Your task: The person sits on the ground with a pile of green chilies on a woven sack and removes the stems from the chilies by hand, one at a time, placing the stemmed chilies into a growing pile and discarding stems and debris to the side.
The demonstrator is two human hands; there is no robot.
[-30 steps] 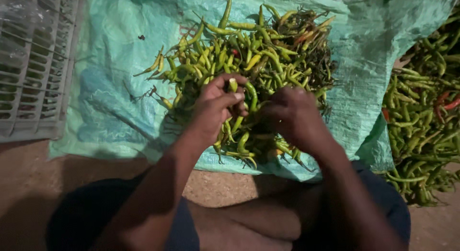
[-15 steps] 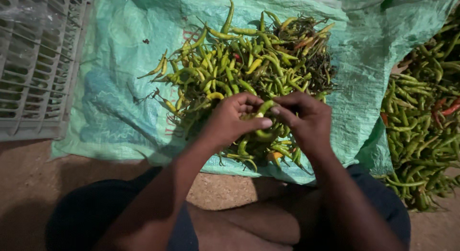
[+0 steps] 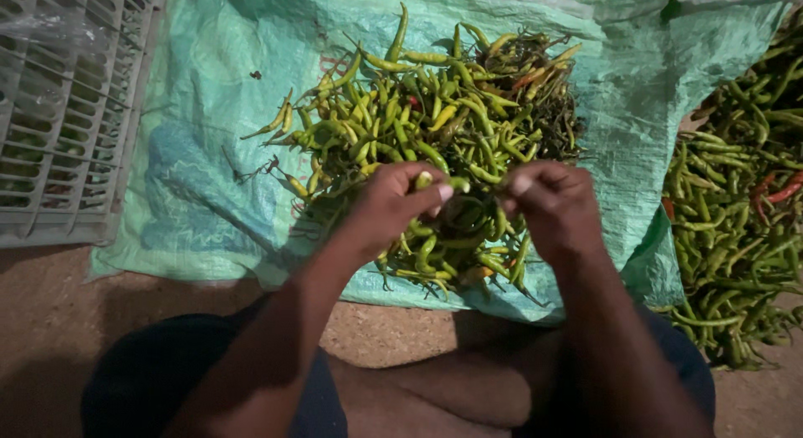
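Green chillies (image 3: 435,128) heaped on woven sack (image 3: 192,153), left hand (image 3: 393,205) pinching 1 chilli (image 3: 425,180), right hand (image 3: 552,205) fingers closed, contents unclear, slatted crate (image 3: 58,112) beside

Left hand (image 3: 389,205) now drawn back from the right hand (image 3: 552,205), with a gap opened between them where half a second ago the fingers met over 1 green chilli. Chilli (image 3: 435,184) now pinched at the left fingertips alone, its pale cut end showing; 1 second ago held upright in that same hand, higher over the chilli pile (image 3: 435,112). Right thumb and forefinger now closed together, what they hold too small to tell. Both hands shifted slightly lower over the pile's near edge.
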